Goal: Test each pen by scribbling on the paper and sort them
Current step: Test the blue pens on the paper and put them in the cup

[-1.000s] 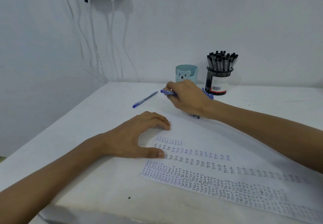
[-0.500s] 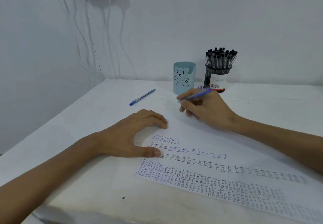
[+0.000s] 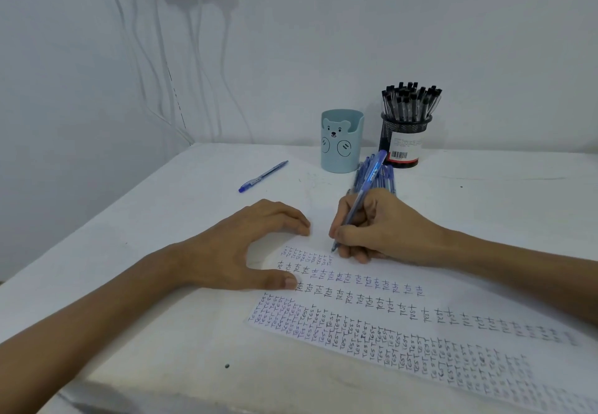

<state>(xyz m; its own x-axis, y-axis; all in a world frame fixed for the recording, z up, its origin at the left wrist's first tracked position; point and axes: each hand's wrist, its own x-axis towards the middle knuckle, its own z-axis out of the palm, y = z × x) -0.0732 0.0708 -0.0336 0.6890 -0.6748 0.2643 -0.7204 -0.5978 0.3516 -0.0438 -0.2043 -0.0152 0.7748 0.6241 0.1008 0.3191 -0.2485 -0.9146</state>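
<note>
Tabletop (image 3: 161, 235) meets walls at back and left, with bare room left of the paper (image 3: 453, 294). The paper carries rows of "TEST" down to its near edge. Right grip (image 3: 385, 222) pinches a blue pen (image 3: 369, 184), tip at the top row's end. Left grip (image 3: 239, 245), released, rests fingertips and thumb on the paper's left edge. A barcode label marks the mesh cup (image 3: 403, 142).

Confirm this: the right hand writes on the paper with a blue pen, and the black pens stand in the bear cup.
Wrong holder. In the head view the black pens stand in the black mesh holder, beside the bear cup. The right hand does write on the paper with a blue pen.
</note>
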